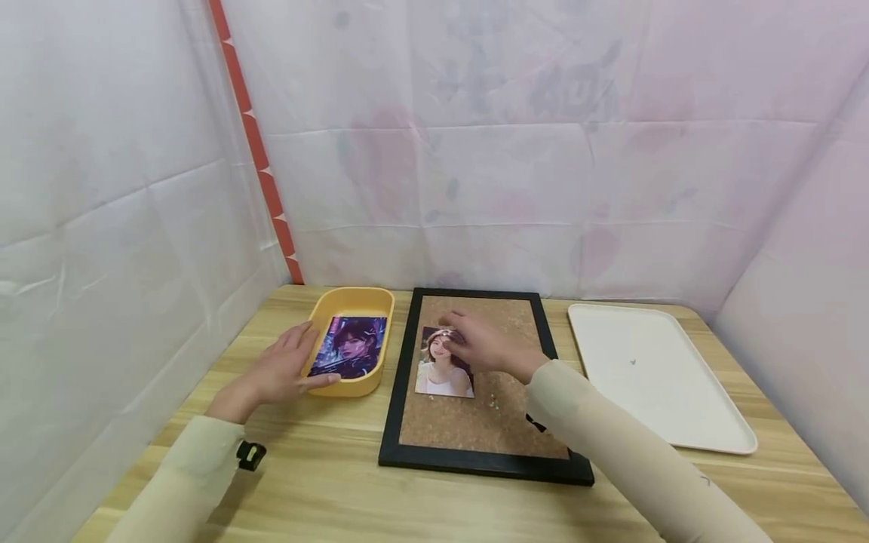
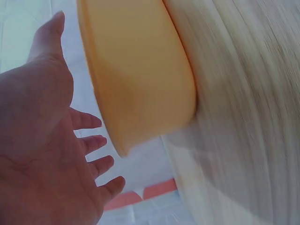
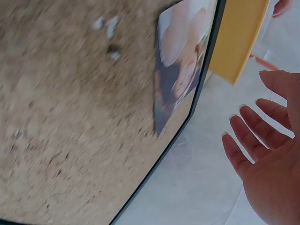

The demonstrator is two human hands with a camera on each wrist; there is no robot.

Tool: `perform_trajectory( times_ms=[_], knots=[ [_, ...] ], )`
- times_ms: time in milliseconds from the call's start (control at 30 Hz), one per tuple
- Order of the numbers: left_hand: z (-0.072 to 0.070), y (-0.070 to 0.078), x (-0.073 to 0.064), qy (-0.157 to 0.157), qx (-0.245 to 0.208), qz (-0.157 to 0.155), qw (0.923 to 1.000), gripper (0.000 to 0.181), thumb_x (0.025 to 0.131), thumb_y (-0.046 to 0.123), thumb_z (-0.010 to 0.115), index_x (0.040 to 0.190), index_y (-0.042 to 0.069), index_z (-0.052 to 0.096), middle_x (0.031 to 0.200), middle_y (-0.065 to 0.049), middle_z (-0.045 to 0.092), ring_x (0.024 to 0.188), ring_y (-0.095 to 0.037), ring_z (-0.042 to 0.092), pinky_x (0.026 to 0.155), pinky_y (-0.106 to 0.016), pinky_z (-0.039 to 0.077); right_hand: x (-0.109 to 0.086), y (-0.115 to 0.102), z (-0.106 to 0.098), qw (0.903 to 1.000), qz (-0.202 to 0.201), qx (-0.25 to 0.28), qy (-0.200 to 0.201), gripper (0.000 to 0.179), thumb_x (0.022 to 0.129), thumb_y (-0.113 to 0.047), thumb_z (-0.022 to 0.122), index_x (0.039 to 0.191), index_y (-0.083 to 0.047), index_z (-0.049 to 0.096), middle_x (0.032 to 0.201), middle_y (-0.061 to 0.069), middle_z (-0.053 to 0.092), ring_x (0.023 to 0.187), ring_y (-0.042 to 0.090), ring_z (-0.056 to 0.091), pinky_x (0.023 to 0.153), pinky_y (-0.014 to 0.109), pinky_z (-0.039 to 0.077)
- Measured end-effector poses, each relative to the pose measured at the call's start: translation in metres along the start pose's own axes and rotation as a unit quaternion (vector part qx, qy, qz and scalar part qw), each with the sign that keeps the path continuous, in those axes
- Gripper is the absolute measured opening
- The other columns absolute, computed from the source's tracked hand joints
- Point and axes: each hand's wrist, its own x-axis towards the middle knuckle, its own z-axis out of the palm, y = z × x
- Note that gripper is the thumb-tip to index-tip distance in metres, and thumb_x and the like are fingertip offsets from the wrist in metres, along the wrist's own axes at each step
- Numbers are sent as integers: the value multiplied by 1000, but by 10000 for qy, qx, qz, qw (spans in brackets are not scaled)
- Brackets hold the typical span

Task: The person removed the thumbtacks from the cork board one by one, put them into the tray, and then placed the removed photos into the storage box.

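Observation:
My left hand [image 1: 281, 369] rests at the near left corner of a yellow box [image 1: 366, 388], fingers along the left side and thumb at the near edge. Inside that box lies a purple-and-blue picture card [image 1: 353, 348] of a dark-haired figure. On the left part of a black-framed cork board [image 1: 434, 426] is a photo [image 1: 441, 377] of a person in a white top. Over the photo's upper right hovers my right hand [image 1: 485, 343], its fingers spread and loosely bent; in the right wrist view nothing is in it.
A white tray [image 1: 645, 407] stands to the right of the board, a small dark mark or object [image 1: 633, 362] on it. Tiny pale bits [image 1: 493, 402] show on the cork. White sheeting [image 1: 475, 181] rises behind the wooden table [image 1: 326, 483] and at both sides.

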Motion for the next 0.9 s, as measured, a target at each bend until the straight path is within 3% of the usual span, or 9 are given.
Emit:
perform_trajectory(
  times_ms=[233,567,900],
  knots=[
    [0,22,7,406,118,531,9977,95,96,59,62,156,-8,31,162,-30,27,148,-51,27,117,-65,27,-3,20,-4,9992,373,-150,-12,41,102,-17,65,138,1,57,137,18,59,127,35,58,106,49,48],
    [10,60,16,617,279,1150,9911,77,100,50,63,153,-2,43,157,-22,41,146,-44,36,117,-62,30,1,45,3,9984,566,-68,-25,41,100,-13,67,136,3,58,133,20,61,122,36,61,103,51,50],
    [26,92,24,472,269,1583,9859,74,100,46,63,151,-3,45,157,-24,41,147,-43,36,117,-60,32,9,61,6,9978,649,-44,-141,38,100,-11,67,134,4,59,130,20,63,117,35,63,100,50,52]
  ],
)
